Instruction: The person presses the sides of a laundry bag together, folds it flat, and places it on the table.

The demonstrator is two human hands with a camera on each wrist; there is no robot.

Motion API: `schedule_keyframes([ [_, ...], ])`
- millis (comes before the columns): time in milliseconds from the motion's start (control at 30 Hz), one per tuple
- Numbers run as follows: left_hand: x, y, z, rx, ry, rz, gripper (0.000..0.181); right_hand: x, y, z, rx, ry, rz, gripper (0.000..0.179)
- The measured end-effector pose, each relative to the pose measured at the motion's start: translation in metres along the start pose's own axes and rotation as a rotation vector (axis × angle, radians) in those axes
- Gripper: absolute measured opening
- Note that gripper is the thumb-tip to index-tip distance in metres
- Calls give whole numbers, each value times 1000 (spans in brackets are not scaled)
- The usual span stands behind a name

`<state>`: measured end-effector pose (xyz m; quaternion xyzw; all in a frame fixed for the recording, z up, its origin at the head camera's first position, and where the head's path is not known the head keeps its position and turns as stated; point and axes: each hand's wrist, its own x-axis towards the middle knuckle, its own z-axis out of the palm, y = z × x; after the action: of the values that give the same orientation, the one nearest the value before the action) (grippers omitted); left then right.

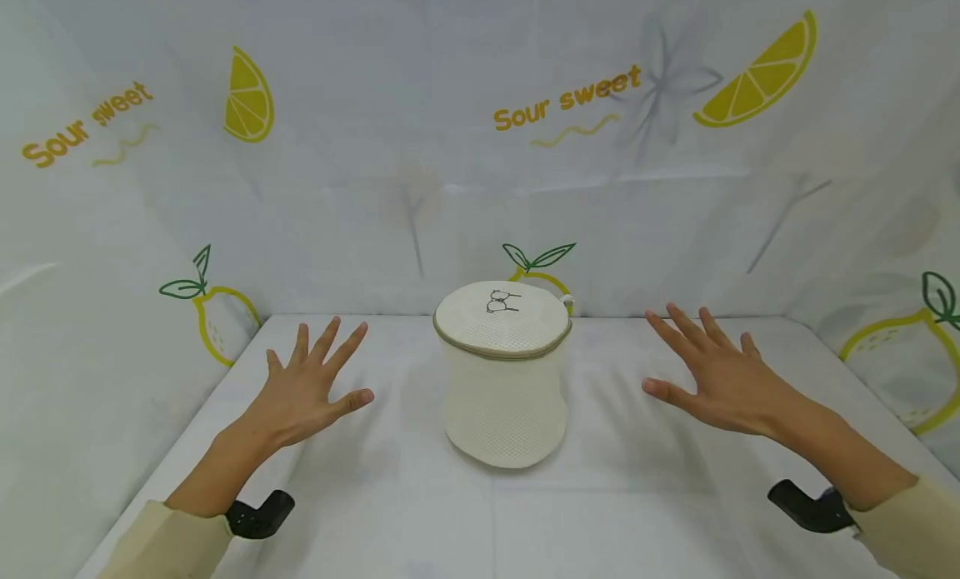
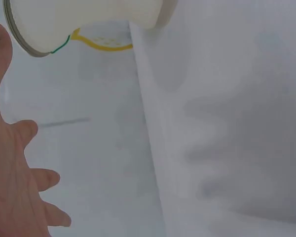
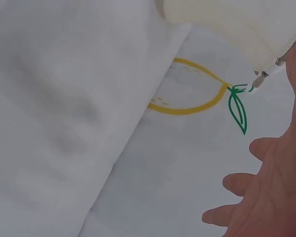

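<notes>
A cream mesh laundry bag (image 1: pixel 506 404) stands upright in the middle of the white table. Its round lid has a small dark line drawing, a zipper runs around the rim, and the zipper pull (image 1: pixel 567 300) sits at the right. To the left of the bag, my left hand (image 1: pixel 303 391) hovers with fingers spread, touching nothing. My right hand (image 1: pixel 716 379) is held on the other side, fingers likewise spread and apart from the bag. Part of the bag shows at the top of the left wrist view (image 2: pixel 89 12) and of the right wrist view (image 3: pixel 237 24).
The white cloth-covered table (image 1: pixel 420 529) meets a backdrop (image 1: pixel 337 179) printed with lemons and words, which rises behind and at both sides. Black wrist mounts (image 1: pixel 262 516) show at both sleeves. Shadows of the hands fall on the tabletop.
</notes>
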<state>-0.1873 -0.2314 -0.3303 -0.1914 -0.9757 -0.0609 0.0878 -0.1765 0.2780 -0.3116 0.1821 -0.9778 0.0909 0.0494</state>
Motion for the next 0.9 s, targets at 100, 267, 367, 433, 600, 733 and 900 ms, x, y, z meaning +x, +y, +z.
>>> schedule_keyframes([
  [100,1,2,0,-23,7,-2,86,1,-1,-1,22,-2,-4,87],
  [267,4,7,-1,-195,23,-25,78,2,-5,-2,91,15,-14,83],
  [367,6,10,0,-370,42,-39,72,4,-9,-3,184,16,-18,78],
  [433,7,11,1,-479,62,-39,71,6,-13,-3,272,17,-34,75],
  [600,16,15,5,-666,110,-9,75,11,-21,1,428,18,-68,70],
  [733,21,20,5,-743,118,18,78,12,-25,4,471,12,-72,68],
  [900,24,27,6,-804,114,4,80,14,-30,5,543,11,-86,62],
])
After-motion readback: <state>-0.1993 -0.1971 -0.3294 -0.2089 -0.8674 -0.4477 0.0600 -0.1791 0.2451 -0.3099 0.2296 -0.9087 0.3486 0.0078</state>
